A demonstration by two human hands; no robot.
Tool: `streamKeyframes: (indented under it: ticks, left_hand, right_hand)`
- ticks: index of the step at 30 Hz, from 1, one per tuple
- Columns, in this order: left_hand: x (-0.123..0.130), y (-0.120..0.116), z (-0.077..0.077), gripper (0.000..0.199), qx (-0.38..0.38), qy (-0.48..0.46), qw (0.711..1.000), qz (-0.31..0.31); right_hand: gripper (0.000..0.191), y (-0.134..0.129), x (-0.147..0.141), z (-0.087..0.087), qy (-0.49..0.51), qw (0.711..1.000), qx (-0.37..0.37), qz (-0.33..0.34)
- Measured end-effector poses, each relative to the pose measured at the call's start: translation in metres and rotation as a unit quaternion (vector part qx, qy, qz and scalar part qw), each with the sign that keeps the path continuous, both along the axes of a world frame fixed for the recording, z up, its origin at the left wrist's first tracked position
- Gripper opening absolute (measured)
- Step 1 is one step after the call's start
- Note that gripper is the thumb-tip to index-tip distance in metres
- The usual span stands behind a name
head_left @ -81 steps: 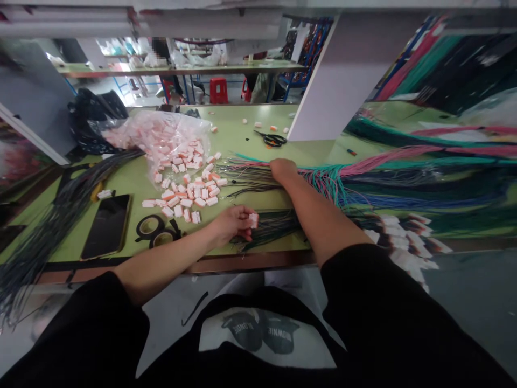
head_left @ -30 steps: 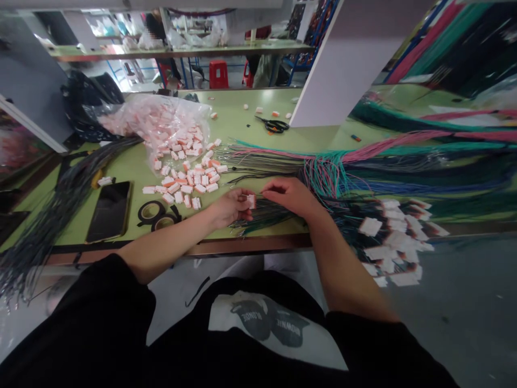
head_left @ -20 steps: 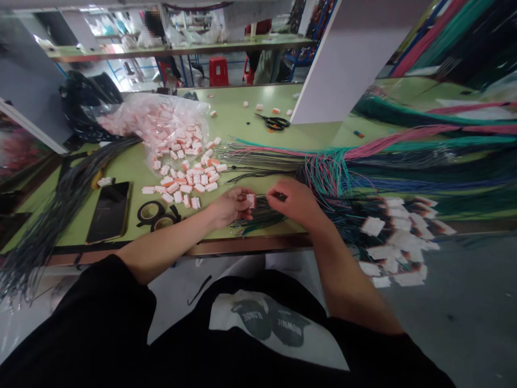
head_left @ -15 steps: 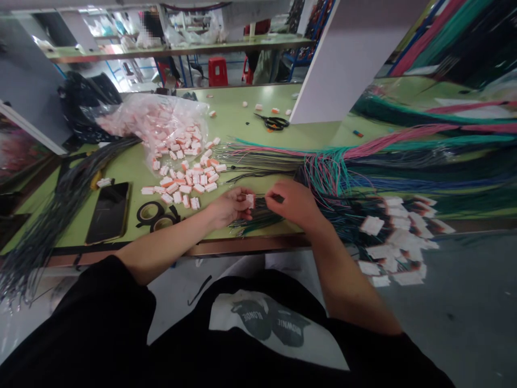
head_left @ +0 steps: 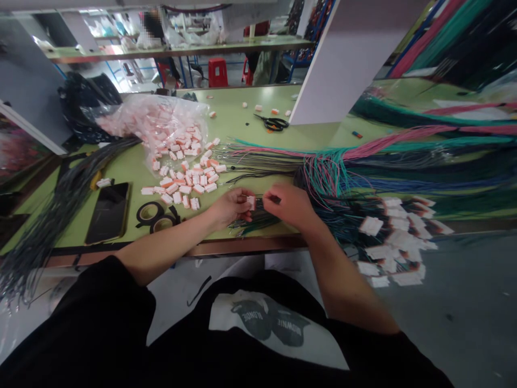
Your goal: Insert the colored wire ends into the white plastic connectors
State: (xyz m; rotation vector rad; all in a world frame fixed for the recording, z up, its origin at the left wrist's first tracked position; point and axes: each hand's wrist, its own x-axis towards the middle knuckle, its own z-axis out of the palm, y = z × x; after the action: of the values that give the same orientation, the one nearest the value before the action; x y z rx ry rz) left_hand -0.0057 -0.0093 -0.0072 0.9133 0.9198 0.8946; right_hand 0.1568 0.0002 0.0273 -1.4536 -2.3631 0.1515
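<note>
Near the table's front edge, my left hand [head_left: 235, 207] pinches a small white and orange connector housing [head_left: 251, 202] between thumb and fingers. Just to its right, my right hand [head_left: 286, 202] is closed in a pinch, a little blurred. Thin dark wire shows between the connector housing and the right fingertips; the wire's tip is hidden. Under and behind both hands lie bundles of dark, green and pink wires [head_left: 327, 175]. Left of my hands is a loose pile of similar connector housings [head_left: 188, 180], spilling from a clear plastic bag [head_left: 149, 116].
At the left lie a phone [head_left: 108, 213], rolls of black tape [head_left: 149, 211] and a grey wire bundle [head_left: 76, 188]. Black scissors [head_left: 274, 123] lie farther back beside a white upright panel [head_left: 343, 64]. Wired connectors [head_left: 398, 231] hang over the front edge at the right.
My right hand has shifted slightly left, nearer to the connector housing. The left hand keeps its hold with hardly any movement.
</note>
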Motion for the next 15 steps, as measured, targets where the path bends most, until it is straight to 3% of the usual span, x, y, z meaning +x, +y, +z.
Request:
streamKeyframes:
  ticks: [11, 15]
  left_hand:
    - [-0.003, -0.007, 0.008, 0.02, 0.091, 0.059, 0.994, -0.009]
    - [0.0, -0.006, 0.007, 0.019, 0.084, 0.039, 0.996, -0.006]
  right_hand:
    - [0.021, 0.001, -0.005, -0.013, 0.006, 0.999, -0.031, 0.036]
    - [0.023, 0.009, 0.006, 0.001, 0.029, 0.991, -0.093, 0.094]
